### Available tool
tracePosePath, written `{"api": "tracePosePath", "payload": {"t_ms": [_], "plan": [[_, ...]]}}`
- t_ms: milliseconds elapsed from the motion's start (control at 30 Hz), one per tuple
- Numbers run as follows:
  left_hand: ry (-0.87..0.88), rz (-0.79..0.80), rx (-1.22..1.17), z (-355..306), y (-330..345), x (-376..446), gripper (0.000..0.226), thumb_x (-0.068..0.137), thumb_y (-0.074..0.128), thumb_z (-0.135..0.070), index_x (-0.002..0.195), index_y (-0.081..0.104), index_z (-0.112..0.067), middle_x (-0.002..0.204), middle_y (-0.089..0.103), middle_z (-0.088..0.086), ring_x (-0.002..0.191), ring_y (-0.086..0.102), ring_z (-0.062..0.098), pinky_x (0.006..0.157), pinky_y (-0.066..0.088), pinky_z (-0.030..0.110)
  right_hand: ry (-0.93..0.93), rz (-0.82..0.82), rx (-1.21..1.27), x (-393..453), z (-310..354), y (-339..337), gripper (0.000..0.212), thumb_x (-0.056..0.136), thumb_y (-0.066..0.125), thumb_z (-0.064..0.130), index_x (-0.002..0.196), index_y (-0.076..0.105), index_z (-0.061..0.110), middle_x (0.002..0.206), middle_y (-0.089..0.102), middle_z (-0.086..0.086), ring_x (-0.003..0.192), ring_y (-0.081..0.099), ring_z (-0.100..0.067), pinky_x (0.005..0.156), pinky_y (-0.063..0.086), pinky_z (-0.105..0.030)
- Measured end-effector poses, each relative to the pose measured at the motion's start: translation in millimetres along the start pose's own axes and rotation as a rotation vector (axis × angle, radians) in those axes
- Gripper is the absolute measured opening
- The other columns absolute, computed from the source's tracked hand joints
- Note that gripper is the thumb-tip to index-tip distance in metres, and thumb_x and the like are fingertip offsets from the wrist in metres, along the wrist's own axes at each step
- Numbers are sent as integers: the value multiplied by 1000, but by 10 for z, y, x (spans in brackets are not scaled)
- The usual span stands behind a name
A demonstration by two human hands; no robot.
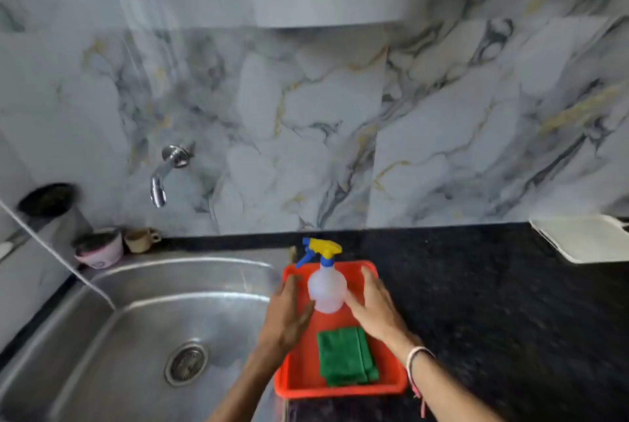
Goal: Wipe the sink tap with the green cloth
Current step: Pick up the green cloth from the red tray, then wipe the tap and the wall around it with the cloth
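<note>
A: Lying folded in the red tray (391,384), the green cloth (345,360) sits just below both hands.

B: Left hand (287,314) and right hand (374,309), fingers spread, flank the spray bottle (326,289). The tap (166,173) is far up-left.

Tap (163,173): chrome, mounted on the marble wall above the sink's back left, spout curving downward. Green cloth (345,358): folded into a rough rectangle, lying flat in the near half of a red tray (343,389), untouched.
</note>
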State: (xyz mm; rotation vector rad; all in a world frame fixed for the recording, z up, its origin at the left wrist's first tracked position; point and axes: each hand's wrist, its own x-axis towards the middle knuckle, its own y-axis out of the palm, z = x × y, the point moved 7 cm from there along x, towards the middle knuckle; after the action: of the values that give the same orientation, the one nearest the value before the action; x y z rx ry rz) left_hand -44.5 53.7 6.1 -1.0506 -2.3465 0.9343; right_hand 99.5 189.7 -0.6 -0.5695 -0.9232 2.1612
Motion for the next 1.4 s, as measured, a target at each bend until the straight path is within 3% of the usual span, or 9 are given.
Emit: {"api": "tracePosePath", "payload": {"t_ms": [167, 300, 467, 633, 767, 967, 1133, 1267, 1400], "plan": [[-312, 258, 72, 447, 797, -220, 30, 96, 70, -24, 119, 64, -6, 123, 72, 15, 116, 65, 32, 100, 51, 40, 278, 282, -183, -190, -471, 504, 93, 98, 65, 46, 166, 11, 13, 164, 39, -16, 147, 46, -34, 116, 44, -41], [-498, 288, -19, 520, 965, -233, 45, 88, 82, -22, 123, 58, -5, 124, 66, 13, 115, 64, 30, 94, 56, 36, 256, 311, -187, -177, -452, 601, 107, 88, 84, 24, 165, 10, 10, 159, 42, -19, 147, 45, -35, 114, 45, -42], [-651, 413, -253, 583, 1025, -366, 58, 71, 91, 6, 115, 54, 2, 91, 59, 13, 72, 63, 22, 53, 50, 26, 341, 262, 76, -244, -679, 579, 98, 69, 94, 4, 150, 40, 7, 151, 52, -17, 140, 50, -32, 107, 46, -31], [-576, 382, -511, 451, 852, -459, 36, 75, 92, -6, 99, 65, -11, 96, 68, -1, 77, 72, 6, 63, 59, 17, 455, 189, 521, -348, -697, 583, 82, 61, 84, -20, 134, 56, 5, 130, 65, -17, 124, 62, -36, 107, 55, -51], [-496, 363, -776, 283, 278, -345, 35, 89, 81, -16, 113, 61, -1, 119, 74, 22, 100, 77, 28, 79, 69, 39, 319, 240, 853, -272, -172, 387, 71, 68, 72, -31, 132, 60, -2, 119, 71, -27, 116, 69, -43, 105, 54, -62], [-190, 230, -793, 133, -1044, 125, 40, 63, 91, -3, 84, 57, -8, 84, 75, 10, 78, 75, 24, 60, 66, 33, 35, 454, 1305, -63, 1275, 303, 61, 77, 81, 27, 127, 69, -7, 134, 69, -32, 125, 67, -43, 108, 52, -63], [-58, 130, -838, 297, -1971, 463, 41, 58, 92, -5, 82, 59, -5, 78, 77, 5, 73, 75, 22, 59, 65, 29, -51, 279, 1148, 266, 2104, 586, 51, 69, 88, 47, 109, 82, 17, 115, 83, -13, 109, 78, -29, 95, 64, -48], [108, -57, -709, 571, -2520, 690, 33, 91, 78, -29, 91, 63, 1, 75, 67, 4, 72, 63, 15, 63, 53, 30, -77, -39, 968, 550, 2636, 706, 52, 62, 83, 71, 95, 81, 30, 93, 86, 1, 93, 80, -18, 81, 66, -37], [258, -278, -415, 759, -2819, 902, 25, 106, 46, -45, 90, 48, -26, 67, 54, -7, 61, 54, 5, 59, 41, 15, -75, 113, 1120, 846, 3128, 1035, 41, 77, 77, 54, 106, 82, 25, 105, 85, -6, 100, 80, -22, 81, 64, -37]]}}
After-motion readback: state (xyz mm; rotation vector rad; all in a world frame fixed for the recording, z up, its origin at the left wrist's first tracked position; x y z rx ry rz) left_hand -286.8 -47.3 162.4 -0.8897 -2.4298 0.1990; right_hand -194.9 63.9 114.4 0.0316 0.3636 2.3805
